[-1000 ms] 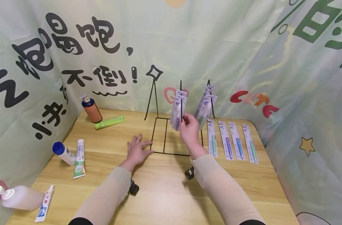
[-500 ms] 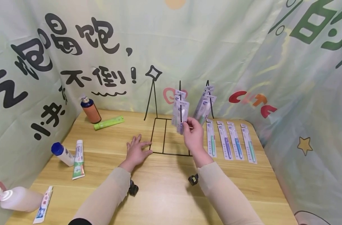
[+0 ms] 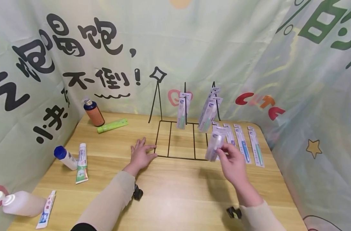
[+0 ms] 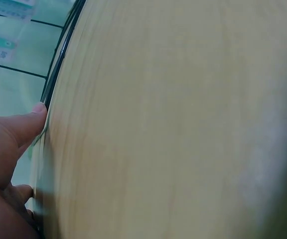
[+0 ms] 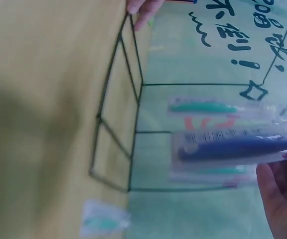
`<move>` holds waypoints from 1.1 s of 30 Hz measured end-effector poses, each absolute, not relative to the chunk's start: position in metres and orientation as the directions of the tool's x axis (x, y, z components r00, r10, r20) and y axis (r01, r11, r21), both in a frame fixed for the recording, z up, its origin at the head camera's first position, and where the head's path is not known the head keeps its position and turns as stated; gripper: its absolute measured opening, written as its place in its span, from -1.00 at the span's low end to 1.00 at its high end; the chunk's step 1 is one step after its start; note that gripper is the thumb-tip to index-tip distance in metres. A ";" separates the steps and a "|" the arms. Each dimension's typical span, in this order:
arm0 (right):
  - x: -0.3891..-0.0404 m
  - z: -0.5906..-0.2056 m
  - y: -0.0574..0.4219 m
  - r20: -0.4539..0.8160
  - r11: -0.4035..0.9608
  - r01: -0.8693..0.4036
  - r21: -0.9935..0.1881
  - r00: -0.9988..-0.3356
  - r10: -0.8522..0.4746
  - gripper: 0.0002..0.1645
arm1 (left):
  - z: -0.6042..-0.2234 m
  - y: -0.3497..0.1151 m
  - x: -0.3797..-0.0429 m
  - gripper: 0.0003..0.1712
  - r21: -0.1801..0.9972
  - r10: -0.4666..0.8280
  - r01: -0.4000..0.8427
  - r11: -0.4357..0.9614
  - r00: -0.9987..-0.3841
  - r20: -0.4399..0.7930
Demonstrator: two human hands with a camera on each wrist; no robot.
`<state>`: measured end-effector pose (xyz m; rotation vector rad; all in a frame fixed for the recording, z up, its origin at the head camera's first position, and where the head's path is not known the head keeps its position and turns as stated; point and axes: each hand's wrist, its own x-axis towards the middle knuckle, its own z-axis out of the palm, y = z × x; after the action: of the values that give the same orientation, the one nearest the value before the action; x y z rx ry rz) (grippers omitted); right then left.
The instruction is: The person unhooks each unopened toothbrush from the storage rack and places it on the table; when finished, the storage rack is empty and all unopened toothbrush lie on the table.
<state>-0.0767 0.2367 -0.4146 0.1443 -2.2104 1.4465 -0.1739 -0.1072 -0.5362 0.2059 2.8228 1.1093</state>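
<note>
In the head view my right hand (image 3: 233, 162) pinches a packaged toothbrush (image 3: 215, 145) above the table, in front of the rack's right side. The right wrist view shows this toothbrush's blue-purple handle (image 5: 233, 148). My left hand (image 3: 141, 153) rests on the table with fingers spread, its thumb touching the front left corner of the black wire rack (image 3: 181, 158). A packaged toothbrush with a green handle (image 3: 181, 112) hangs on the middle hook. Several more hanging toothbrushes (image 3: 209, 115) overlap on the right hook; the left upright bears none.
Several packaged toothbrushes (image 3: 256, 147) lie in a row on the right, partly hidden by the held one. On the left are an orange-labelled bottle (image 3: 94, 113), a green tube (image 3: 112, 125), a blue-capped bottle (image 3: 65, 158), toothpaste tubes (image 3: 82, 163) and a pump bottle (image 3: 25, 203).
My right hand has drawn the purple-handled toothbrush off the middle hook and carried it right and nearer. The green-handled one stays hanging there. My left hand has not moved.
</note>
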 end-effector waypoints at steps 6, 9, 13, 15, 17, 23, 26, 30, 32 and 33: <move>-0.029 -0.437 0.271 0.093 0.346 -0.067 -0.936 -0.994 0.059 -0.82 | -0.537 -0.108 -0.175 -0.48 0.678 0.169 0.097 0.728 -0.985 -0.039; -0.016 -0.458 0.278 -0.107 0.326 0.090 -0.941 -0.994 -0.035 -0.64 | -0.537 -0.109 -0.176 -0.48 0.671 0.166 0.106 0.734 -0.986 -0.026; -0.009 -0.486 0.280 -0.209 0.319 0.170 -0.932 -0.974 -0.089 -0.52 | -0.535 -0.109 -0.176 -0.48 0.675 0.167 0.103 0.730 -0.985 -0.030; -0.008 -0.494 0.278 -0.224 0.339 0.187 -0.922 -0.972 -0.075 -0.54 | -0.534 -0.109 -0.176 -0.48 0.681 0.168 0.096 0.726 -0.985 -0.040; -0.008 -0.499 0.276 -0.231 0.360 0.191 -0.913 -0.970 -0.071 -0.56 | -0.534 -0.108 -0.176 -0.48 0.685 0.167 0.092 0.722 -0.985 -0.045; -0.010 -0.501 0.271 -0.233 0.490 0.182 -0.852 -0.971 -0.045 -0.55 | -0.535 -0.108 -0.177 -0.48 0.684 0.168 0.094 0.724 -0.985 -0.043; -0.012 -0.500 0.268 -0.216 0.575 0.177 -0.799 -0.976 0.001 -0.51 | -0.534 -0.108 -0.177 -0.47 0.685 0.168 0.095 0.722 -0.985 -0.041; -0.013 -0.494 0.264 -0.203 0.675 0.195 -0.712 -0.977 0.069 -0.50 | -0.533 -0.108 -0.176 -0.48 0.686 0.168 0.094 0.722 -0.985 -0.041; -0.016 -0.488 0.262 -0.174 0.680 0.180 -0.711 -0.982 0.079 -0.53 | -0.533 -0.108 -0.175 -0.49 0.684 0.168 0.096 0.723 -0.985 -0.040; -0.018 -0.484 0.260 -0.148 0.677 0.160 -0.718 -0.986 0.076 -0.55 | -0.534 -0.108 -0.174 -0.49 0.682 0.168 0.098 0.725 -0.985 -0.037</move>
<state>-0.0180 0.2602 -0.4842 -0.2101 -2.9728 1.2902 -0.1742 -0.1079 -0.5335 0.2189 2.8277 1.1101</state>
